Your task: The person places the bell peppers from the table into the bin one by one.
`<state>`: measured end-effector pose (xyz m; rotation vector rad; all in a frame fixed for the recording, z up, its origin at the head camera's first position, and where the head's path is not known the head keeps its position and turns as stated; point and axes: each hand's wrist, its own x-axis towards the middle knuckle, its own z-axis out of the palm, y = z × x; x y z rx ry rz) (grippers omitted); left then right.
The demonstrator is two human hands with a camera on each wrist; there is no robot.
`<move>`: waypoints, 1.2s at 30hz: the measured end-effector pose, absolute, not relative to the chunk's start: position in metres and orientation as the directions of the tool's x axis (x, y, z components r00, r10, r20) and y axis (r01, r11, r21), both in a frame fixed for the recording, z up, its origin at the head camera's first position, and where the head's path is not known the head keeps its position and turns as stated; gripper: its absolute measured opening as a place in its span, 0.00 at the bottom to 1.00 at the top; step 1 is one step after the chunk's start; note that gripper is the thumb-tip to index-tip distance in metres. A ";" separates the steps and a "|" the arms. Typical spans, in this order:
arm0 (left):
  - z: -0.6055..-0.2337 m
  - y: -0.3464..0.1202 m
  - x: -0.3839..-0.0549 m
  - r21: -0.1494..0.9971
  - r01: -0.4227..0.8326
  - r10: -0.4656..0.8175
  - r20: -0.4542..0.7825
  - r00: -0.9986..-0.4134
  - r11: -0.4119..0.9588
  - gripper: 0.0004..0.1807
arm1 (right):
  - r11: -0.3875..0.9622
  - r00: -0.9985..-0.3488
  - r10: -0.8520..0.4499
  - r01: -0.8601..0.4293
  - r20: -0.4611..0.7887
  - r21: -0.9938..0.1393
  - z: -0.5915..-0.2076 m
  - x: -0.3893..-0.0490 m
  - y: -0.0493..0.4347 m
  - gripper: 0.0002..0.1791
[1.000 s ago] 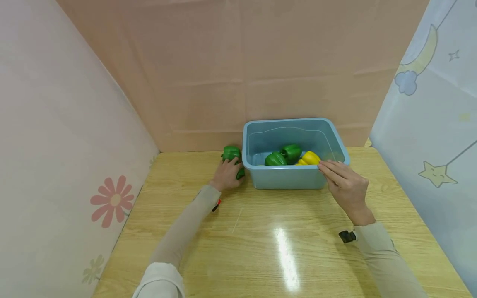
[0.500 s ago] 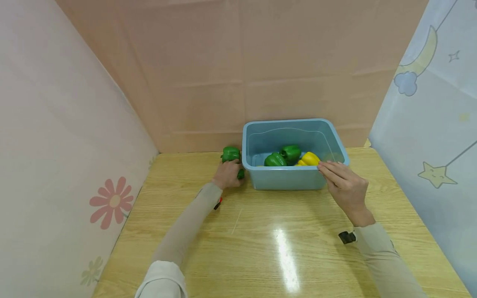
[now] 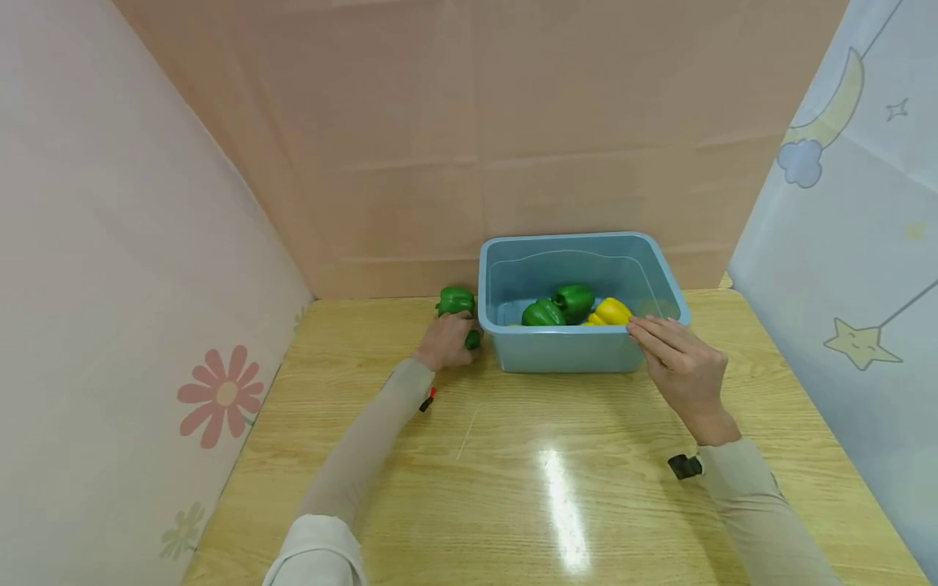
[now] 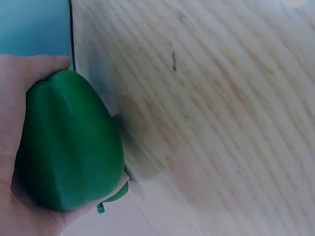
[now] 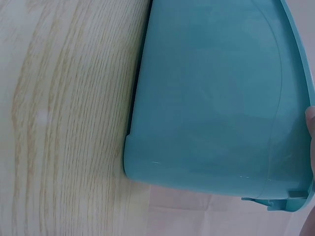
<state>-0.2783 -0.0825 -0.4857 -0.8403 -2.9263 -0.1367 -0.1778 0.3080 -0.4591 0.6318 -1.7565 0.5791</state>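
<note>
My left hand [image 3: 447, 340] grips a green bell pepper [image 4: 74, 142] on the table beside the bin's left wall. In the left wrist view its thumb lies at the pepper's top and fingers curve beneath. Just behind that hand in the head view lies another green bell pepper [image 3: 456, 300]. The blue plastic bin [image 3: 564, 352] holds two green bell peppers [image 3: 574, 302] and a yellow bell pepper [image 3: 611, 311]; its near wall hides part of the contents. At the bin's front right corner my right hand [image 3: 681, 358] pinches the rim [image 5: 309, 93].
The wooden table [image 3: 506, 488] carries the bin near its back edge, close to a tan backdrop [image 3: 469, 146]. Patterned panels stand on the left [image 3: 146, 285] and right [image 3: 865, 260].
Little differs. My left hand shifts slightly about the green bell pepper beside the bin. My right hand keeps its hold on the rim, and the bin stays put.
</note>
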 end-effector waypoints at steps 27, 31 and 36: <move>-0.448 -0.097 -0.272 0.163 0.499 0.476 0.159 -0.865 0.851 0.14 | 0.737 -0.257 -0.152 -0.673 0.954 -0.064 -0.456 -0.177 0.309 0.14; -0.439 -0.099 -0.272 0.207 0.505 0.473 0.184 -0.861 0.838 0.13 | 0.749 -0.263 -0.156 -0.660 0.952 -0.060 -0.456 -0.177 0.310 0.16; -0.425 -0.100 -0.270 0.210 0.511 0.473 0.205 -0.857 0.834 0.13 | 0.756 -0.263 -0.167 -0.653 0.950 -0.048 -0.457 -0.175 0.311 0.13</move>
